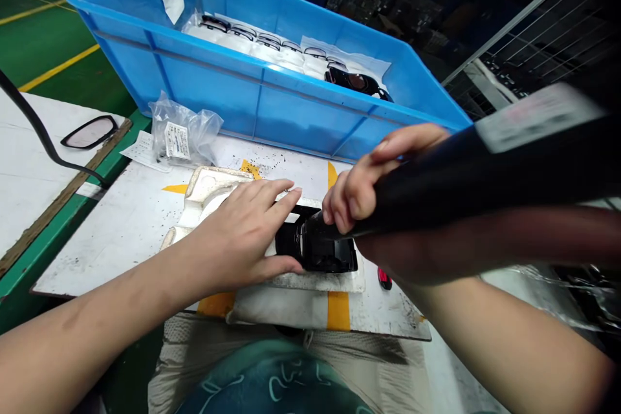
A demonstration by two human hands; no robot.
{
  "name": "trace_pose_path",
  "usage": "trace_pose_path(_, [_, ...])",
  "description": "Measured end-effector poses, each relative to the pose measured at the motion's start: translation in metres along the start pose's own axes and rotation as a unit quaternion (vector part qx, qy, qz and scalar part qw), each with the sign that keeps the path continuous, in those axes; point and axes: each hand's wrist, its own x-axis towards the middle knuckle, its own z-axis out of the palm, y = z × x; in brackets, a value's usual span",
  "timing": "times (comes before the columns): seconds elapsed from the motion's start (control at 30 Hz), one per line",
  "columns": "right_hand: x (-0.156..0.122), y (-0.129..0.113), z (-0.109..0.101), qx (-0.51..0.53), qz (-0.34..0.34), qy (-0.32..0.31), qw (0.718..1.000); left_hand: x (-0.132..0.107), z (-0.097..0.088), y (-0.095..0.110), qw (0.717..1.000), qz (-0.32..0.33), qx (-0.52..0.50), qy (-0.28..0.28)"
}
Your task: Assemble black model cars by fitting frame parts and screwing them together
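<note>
Right hand (356,196) clamped on black tool (436,181), tip at black part (334,257) toward front edge of table (116,233). I rest left hand (245,226) against part, thumb and fingers apart.

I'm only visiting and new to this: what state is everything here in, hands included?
Left hand: spread, at the black part
Right hand: closed around the black tool
Black tool: gripped, narrow end toward the black part
Black part: partly covered
Blue bin: open-topped, holding dark-framed pieces
Clear bag: crumpled, beside the bin
Oval framed piece: lying flat
Red-and-black object: lying by the right forearm
</note>
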Motion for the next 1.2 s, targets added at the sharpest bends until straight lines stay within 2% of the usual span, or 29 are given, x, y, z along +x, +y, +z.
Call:
trace_pose_path(0.13, [-0.007,0.036,-0.006,0.063,-0.033,0.045,0.996,-0.003,0.007,0.001,0.993,-0.002,0.07,-0.094])
trace_pose_path(0.23, [-0.011,0.047,-0.007,0.062,-0.031,0.032,0.997,-0.001,0.008,0.002,0.99,-0.024,0.073,-0.117])
trace_pose_path(0.7, [-0.007,0.044,-0.011,0.04,0.003,0.002,0.999,0.003,0.005,0.003,0.988,-0.036,0.071,-0.129])
trace_pose_path(0.87, [-0.01,0.052,-0.014,0.036,-0.032,0.0,0.999,0.003,0.006,0.003,0.988,-0.028,0.081,-0.125])
trace_pose_path(1.0, [-0.01,0.054,-0.013,0.031,-0.022,-0.004,0.999,0.002,0.007,0.002,0.989,-0.022,0.083,-0.118])
trace_pose_path(1.2, [-0.01,0.051,-0.02,0.021,0.005,-0.084,0.996,0.001,0.009,0.002,0.991,-0.023,0.072,-0.114])
